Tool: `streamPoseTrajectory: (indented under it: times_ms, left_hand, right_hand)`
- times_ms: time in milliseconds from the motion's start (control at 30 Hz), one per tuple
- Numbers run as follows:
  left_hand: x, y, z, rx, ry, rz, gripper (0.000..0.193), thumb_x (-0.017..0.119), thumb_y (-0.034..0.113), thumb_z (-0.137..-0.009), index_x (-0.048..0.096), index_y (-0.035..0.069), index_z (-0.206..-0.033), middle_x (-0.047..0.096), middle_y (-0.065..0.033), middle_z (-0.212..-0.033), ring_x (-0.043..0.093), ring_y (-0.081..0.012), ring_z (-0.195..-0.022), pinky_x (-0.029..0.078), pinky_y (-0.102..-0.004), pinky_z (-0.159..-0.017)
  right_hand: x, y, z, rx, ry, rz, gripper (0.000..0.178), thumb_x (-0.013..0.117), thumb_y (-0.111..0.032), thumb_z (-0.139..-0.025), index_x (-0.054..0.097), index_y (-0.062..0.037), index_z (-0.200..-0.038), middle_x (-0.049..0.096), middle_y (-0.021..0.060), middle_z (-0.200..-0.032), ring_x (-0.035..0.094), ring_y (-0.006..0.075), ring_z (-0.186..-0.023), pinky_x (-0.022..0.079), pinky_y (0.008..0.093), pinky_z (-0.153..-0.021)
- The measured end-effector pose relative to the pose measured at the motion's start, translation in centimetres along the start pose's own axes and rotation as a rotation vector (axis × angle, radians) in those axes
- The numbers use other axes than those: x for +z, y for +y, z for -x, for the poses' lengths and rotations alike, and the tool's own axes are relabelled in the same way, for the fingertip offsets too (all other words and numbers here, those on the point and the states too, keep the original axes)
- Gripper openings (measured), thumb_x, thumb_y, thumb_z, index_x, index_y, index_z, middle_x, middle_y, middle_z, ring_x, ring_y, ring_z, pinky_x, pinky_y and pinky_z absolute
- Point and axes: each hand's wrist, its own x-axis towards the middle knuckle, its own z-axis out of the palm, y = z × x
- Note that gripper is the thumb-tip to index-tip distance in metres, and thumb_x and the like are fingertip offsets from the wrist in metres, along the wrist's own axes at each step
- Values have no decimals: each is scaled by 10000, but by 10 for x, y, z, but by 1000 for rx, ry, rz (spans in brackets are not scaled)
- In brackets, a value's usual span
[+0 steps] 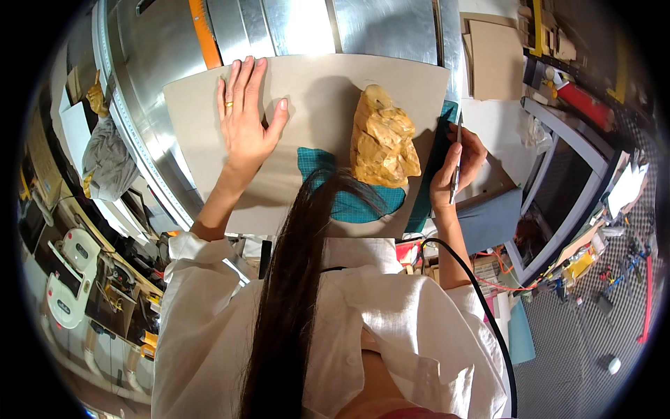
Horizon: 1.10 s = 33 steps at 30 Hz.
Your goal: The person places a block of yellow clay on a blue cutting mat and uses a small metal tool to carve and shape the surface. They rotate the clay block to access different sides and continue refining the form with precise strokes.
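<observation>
My left hand [246, 129] lies flat with its fingers spread on a large greyish-beige board [202, 160]. An irregular opening in the board shows a green gridded cutting mat [363, 207] beneath. Next to that opening, partly over it, sits a crumpled, glossy yellow-brown lump [384, 140], rock-like in shape. My right hand [457, 167] is closed around a slim silver craft knife [457, 164], held nearly upright just off the board's right edge. Hanging hair covers part of the opening and of the board's near edge.
A metal table with slots [300, 28] lies beyond the board, with an orange strip [204, 31] on it. Beige board pieces [495, 59] rest at the far right. A grey-framed box [565, 188] stands to the right. A black cable [481, 286] runs by my right forearm.
</observation>
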Motion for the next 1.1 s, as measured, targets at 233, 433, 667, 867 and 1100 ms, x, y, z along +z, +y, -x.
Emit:
streamPoseTrajectory:
  times_ms: [233,433,667,867,1100]
  left_hand:
    - [0,0,0,1,-4,-10,619,605,296,-883,436,66,-1432,428,-125,-1476,314,-293,-1420,155,-505,-1166]
    - [-1,3,-1,-2,-10,-2,628,609,292,-879,427,72,-1438,420,-124,-1482,312,-295,-1421,150,-503,-1170]
    - [-3,4,-1,-3,-4,10,608,601,280,-879,441,76,-1429,429,-125,-1476,313,-295,-1422,149,-500,-1171]
    - [-5,5,1,-15,2,1,595,585,256,-877,443,81,-1429,430,-125,-1476,312,-297,-1423,149,-490,-1171]
    - [0,1,-1,-8,13,13,597,589,258,-873,445,94,-1429,434,-119,-1473,312,-293,-1422,157,-493,-1169]
  right_hand:
    - [-1,0,0,24,-10,-20,277,504,-183,-1003,489,33,-1175,630,163,-1103,594,184,-925,467,320,-881]
    - [-1,2,1,9,-5,-54,266,506,-172,-1003,491,32,-1175,624,162,-1113,591,180,-944,465,321,-893]
    - [-3,-5,-2,55,-18,-84,251,528,-149,-996,498,30,-1170,627,151,-1110,595,179,-962,465,323,-906]
    - [-9,-32,-41,83,-186,-203,160,595,-91,-959,569,9,-1081,663,128,-1030,625,154,-904,495,278,-828]
    - [16,-44,-97,309,-412,-495,202,649,-161,-944,573,-41,-800,630,36,-755,583,95,-613,459,207,-572]
